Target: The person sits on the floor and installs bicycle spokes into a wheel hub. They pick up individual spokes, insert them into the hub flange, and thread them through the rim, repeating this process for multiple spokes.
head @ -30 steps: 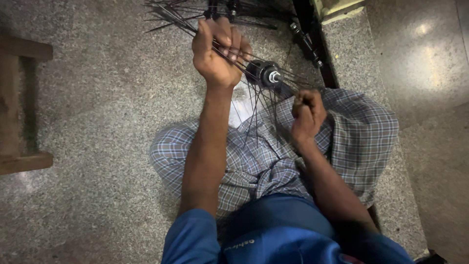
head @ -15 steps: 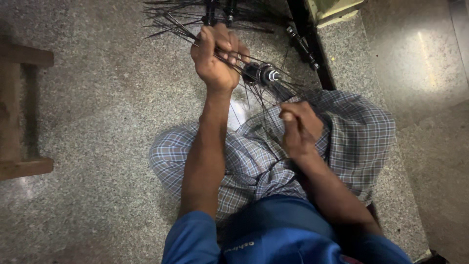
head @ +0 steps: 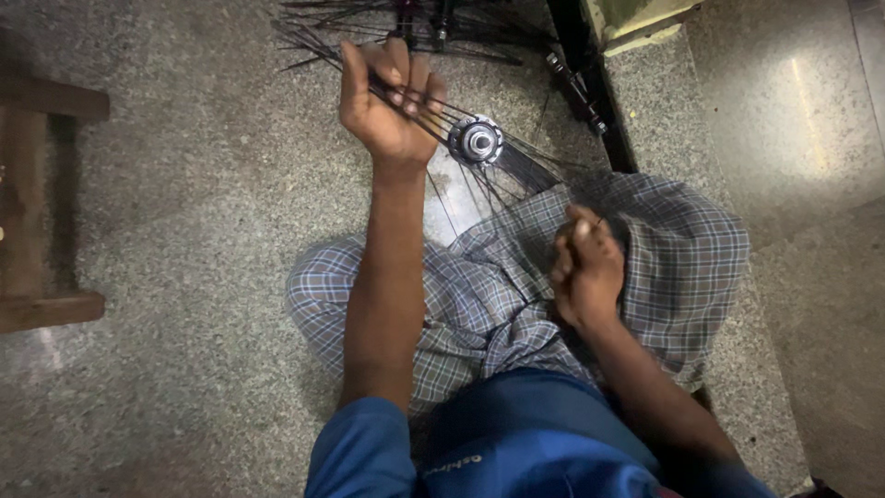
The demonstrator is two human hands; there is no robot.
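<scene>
Left hand [head: 387, 101] fingers curled tight around a bundle of thin black spokes [head: 318, 41], just beside the silver hub [head: 476, 140] held above the floor. Right hand [head: 585, 269] over the checked lap, pinching one spoke end. Risk: loose spokes fan, tangle or slip if the grip eases; hub could drop

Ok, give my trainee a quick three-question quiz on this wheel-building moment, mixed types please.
1. True or false: the left hand grips a bundle of black spokes.
2. Multiple choice: the silver wheel hub sits (A) on the wooden bench, (B) just right of the left hand, above the checked cloth, (C) under the blue shirt.
3. Fill in: the right hand is closed in a ____ over the lap.

Key: 1 true; 2 B; 3 fist.
</scene>
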